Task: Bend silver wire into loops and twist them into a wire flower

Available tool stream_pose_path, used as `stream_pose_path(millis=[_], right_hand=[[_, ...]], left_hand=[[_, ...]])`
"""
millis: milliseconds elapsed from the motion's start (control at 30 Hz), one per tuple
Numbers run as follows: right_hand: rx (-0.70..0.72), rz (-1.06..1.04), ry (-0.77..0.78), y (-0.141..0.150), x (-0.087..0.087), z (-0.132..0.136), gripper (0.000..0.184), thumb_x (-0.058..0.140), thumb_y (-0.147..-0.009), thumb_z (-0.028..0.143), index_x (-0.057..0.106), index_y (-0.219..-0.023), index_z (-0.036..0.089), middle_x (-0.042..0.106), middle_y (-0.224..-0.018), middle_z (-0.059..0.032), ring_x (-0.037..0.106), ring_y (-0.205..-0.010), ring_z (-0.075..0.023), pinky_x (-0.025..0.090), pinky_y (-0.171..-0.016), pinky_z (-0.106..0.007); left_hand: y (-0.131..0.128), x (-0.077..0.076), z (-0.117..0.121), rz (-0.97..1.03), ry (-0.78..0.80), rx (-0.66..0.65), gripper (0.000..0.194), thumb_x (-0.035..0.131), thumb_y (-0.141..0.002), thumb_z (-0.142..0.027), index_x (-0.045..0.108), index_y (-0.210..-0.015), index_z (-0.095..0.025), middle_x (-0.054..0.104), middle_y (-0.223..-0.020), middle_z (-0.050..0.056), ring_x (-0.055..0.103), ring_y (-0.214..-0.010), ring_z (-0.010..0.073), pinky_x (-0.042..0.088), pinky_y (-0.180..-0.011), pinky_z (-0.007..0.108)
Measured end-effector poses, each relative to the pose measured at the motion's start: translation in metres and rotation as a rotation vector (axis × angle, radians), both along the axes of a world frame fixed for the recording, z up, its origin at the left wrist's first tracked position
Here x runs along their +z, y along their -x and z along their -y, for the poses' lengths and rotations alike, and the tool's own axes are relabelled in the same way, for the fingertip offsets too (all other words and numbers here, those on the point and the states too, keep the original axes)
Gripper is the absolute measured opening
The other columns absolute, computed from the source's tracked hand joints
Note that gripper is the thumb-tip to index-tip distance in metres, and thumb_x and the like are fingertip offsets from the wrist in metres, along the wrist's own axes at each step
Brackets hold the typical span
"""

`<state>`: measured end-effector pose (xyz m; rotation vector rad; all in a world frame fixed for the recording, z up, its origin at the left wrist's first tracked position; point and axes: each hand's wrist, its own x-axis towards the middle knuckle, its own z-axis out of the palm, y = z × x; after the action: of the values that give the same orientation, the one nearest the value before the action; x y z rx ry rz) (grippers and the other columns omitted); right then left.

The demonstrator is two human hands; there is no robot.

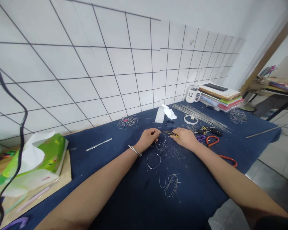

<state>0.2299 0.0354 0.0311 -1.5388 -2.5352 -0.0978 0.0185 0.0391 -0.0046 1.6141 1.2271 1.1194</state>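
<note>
1. Left hand (148, 139), a silver bangle (135, 150) at its wrist, has its fingertips pinched narrow on a thin wire ring (165, 139), which hangs just above the cloth near the middle of the table.
2. Right hand (184, 137) is curled around a pair of pliers (169, 132) (a bit of yellow handle shows), their nose pointing at the left fingertips; whether the jaws are parted I cannot tell.
3. Nearest on the dark blue cloth (124, 201), between the forearms, lie a loose bundle of bent wires (172, 185) and, just left of it, a U-shaped wire (162, 187).
4. Somewhat farther, a second wire ring (154, 154) rests flat below the hands, with tiny clippings scattered to its right.
5. Off to the left, a green tissue pack (56, 153) sits on a wooden board (68, 171), a white sheet pulled up from it.
6. Beside the right forearm lie orange handles (212, 137) and black-handled cutters (208, 130).
7. Beyond the hands come a wire tangle (128, 122) (with a pink speck in it), a crumpled white paper (170, 112) and a white coil (185, 120).
8. Farther still, long straight wires (201, 115) fan across the cloth toward a lidded white mug (192, 95), which stands upright beside a stack of books (220, 99).
9. Behind everything rises a white tiled wall (115, 64).
</note>
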Motion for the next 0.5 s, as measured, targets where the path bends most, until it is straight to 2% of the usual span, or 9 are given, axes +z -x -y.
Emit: stream_pose_path(millis=[100,200,333,400,500], right_hand=[[0.054,-0.111,0.120,-0.006,0.001,-0.007,0.027,0.044,-0.082,0.042,0.057,-0.080,0.019,0.058,-0.077,-0.0014,0.052,-0.071,-0.0127,0.031,-0.059,-0.022],[0.161,-0.221,0.320,-0.012,0.006,-0.010,0.026,0.048,-0.079,0.041,0.058,-0.076,0.017,0.055,-0.067,0.0016,0.049,-0.062,-0.0107,0.030,-0.056,-0.020],[0.319,-0.270,0.544,-0.015,0.015,-0.005,0.020,0.053,-0.075,0.034,0.061,-0.084,0.018,0.058,-0.073,0.0016,0.050,-0.064,-0.0099,0.033,-0.057,-0.020],[0.373,-0.236,0.550,-0.013,0.017,-0.001,0.018,0.055,-0.073,0.032,0.062,-0.084,0.019,0.059,-0.078,0.0010,0.051,-0.067,-0.0100,0.034,-0.060,-0.020],[0.424,-0.127,0.466,-0.009,0.017,0.004,0.016,0.058,-0.070,0.031,0.062,-0.080,0.019,0.059,-0.080,0.0003,0.052,-0.069,-0.0108,0.035,-0.062,-0.021]], left_hand=[[0.001,-0.003,-0.003,0.021,0.004,0.049,0.029,0.052,-0.074,-0.042,0.061,-0.074,-0.014,0.055,-0.051,0.000,0.044,-0.043,0.0075,0.032,-0.043,0.018],[0.001,-0.005,-0.005,0.072,-0.001,0.110,0.027,0.052,-0.074,-0.041,0.060,-0.074,-0.014,0.056,-0.052,0.000,0.045,-0.044,0.0076,0.032,-0.043,0.018],[0.001,-0.005,-0.006,0.117,-0.002,0.146,0.027,0.053,-0.073,-0.040,0.060,-0.075,-0.014,0.057,-0.054,0.000,0.047,-0.046,0.0078,0.034,-0.045,0.018],[0.001,-0.005,-0.007,0.146,-0.010,0.177,0.027,0.053,-0.073,-0.040,0.060,-0.075,-0.014,0.056,-0.054,0.000,0.047,-0.047,0.0076,0.035,-0.046,0.018],[0.003,-0.006,-0.009,0.209,-0.014,0.224,0.026,0.052,-0.074,-0.038,0.059,-0.077,-0.014,0.056,-0.056,0.000,0.047,-0.048,0.0072,0.037,-0.047,0.017]])
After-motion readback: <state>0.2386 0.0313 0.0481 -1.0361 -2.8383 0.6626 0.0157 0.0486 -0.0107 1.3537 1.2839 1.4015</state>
